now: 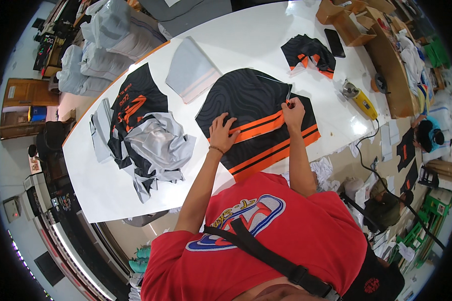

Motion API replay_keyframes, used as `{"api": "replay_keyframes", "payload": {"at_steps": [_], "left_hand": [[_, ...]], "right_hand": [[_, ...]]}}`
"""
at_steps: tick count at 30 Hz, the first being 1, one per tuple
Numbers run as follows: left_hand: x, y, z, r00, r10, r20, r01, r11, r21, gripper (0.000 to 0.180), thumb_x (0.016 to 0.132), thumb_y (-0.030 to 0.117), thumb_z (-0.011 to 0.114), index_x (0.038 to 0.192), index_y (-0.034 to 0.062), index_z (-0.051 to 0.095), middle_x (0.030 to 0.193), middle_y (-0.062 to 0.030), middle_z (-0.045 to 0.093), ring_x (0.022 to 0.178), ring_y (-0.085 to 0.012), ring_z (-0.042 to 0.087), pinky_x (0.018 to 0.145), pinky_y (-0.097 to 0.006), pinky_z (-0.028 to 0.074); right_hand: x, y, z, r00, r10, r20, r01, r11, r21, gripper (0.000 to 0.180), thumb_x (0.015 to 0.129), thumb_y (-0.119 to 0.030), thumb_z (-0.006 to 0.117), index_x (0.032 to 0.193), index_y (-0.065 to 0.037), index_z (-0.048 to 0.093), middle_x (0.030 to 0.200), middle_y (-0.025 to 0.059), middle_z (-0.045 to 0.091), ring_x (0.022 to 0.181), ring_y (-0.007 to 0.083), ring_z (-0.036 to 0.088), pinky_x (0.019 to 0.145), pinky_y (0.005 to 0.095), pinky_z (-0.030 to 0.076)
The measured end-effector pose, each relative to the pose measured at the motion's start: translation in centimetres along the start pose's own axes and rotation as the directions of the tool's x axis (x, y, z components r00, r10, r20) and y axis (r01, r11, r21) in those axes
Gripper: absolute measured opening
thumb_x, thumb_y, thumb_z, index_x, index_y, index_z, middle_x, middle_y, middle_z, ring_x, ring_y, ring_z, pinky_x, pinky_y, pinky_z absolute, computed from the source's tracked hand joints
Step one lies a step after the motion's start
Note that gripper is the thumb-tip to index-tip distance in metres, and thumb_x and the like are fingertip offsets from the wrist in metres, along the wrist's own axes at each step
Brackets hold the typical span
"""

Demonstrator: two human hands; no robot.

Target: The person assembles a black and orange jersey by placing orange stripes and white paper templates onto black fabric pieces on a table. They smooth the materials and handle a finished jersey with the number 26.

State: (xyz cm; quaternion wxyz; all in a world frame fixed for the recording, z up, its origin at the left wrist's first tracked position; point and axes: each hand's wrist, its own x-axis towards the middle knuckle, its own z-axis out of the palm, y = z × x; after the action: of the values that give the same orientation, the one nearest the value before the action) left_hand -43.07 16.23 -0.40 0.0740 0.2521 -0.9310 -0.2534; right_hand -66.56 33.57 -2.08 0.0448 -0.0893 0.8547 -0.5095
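Black fabric panel (251,108), orange stripes, flat on table; left hand (222,131) fingers spread, right hand (292,111) fingers gripping scissors (288,95).

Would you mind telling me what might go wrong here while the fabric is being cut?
The left hand presses the black and orange fabric close to the scissors in the right hand, so fingers could get nicked. The fabric also hangs over the table edge and might slide, skewing the cut.

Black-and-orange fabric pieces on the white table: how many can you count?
3: one under both hands, one far right near the phone, one left in the grey heap. More may be hidden.
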Motion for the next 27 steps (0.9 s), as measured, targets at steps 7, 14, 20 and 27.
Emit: {"api": "replay_keyframes", "payload": {"at_steps": [7,14,20,27], "left_hand": [[0.9,-2.4,0.8,0.985,-0.124,-0.116,0.076,0.933,-0.353,0.04,0.09,0.032,0.07,0.125,0.0147,0.065,0.126,-0.0075,0.06,0.116,-0.0249,0.057,0.094,-0.042,0.046],[2.1,-2.1,-1.3,0.729,-0.597,0.334,0.121,-0.368,-0.922,0.052,0.096,0.046,0.063,0.109,-0.0044,0.067,0.088,-0.0058,0.065,0.084,-0.0174,0.065,0.074,-0.029,0.052],[-0.3,-5.6,0.2,0.663,-0.749,0.004,0.507,0.445,-0.739,0.037,0.089,0.034,0.068,0.089,-0.0027,0.066,0.078,-0.013,0.069,0.068,-0.0213,0.063,0.065,-0.038,0.049],[-2.5,-6.4,1.2,0.691,-0.699,-0.184,0.537,0.667,-0.516,0.035,0.084,0.03,0.072,0.092,-0.0032,0.064,0.073,-0.0202,0.067,0.071,-0.0393,0.066,0.067,-0.044,0.051]], "right_hand": [[-2.1,-8.4,1.9,0.94,-0.304,0.153,0.301,0.953,0.046,0.014,0.075,-0.004,0.068,0.085,-0.004,0.058,0.072,0.0107,0.059,0.064,0.0275,0.059,0.062,0.037,0.049],[-10.6,-13.5,8.4,0.523,-0.693,0.496,0.737,0.66,0.144,0.022,0.074,-0.013,0.068,0.094,-0.007,0.059,0.097,0.0116,0.063,0.09,0.0333,0.062,0.076,0.0458,0.051],[-12.7,-10.4,8.7,0.526,-0.593,0.61,0.641,0.747,0.174,0.025,0.075,-0.014,0.072,0.097,-0.005,0.064,0.103,0.0119,0.065,0.097,0.0344,0.06,0.083,0.0455,0.048],[-9.5,-6.1,5.7,0.835,-0.384,0.395,0.468,0.872,-0.142,0.04,0.08,-0.026,0.074,0.111,-0.005,0.06,0.092,0.0141,0.066,0.091,0.0363,0.063,0.083,0.0469,0.049]]}}
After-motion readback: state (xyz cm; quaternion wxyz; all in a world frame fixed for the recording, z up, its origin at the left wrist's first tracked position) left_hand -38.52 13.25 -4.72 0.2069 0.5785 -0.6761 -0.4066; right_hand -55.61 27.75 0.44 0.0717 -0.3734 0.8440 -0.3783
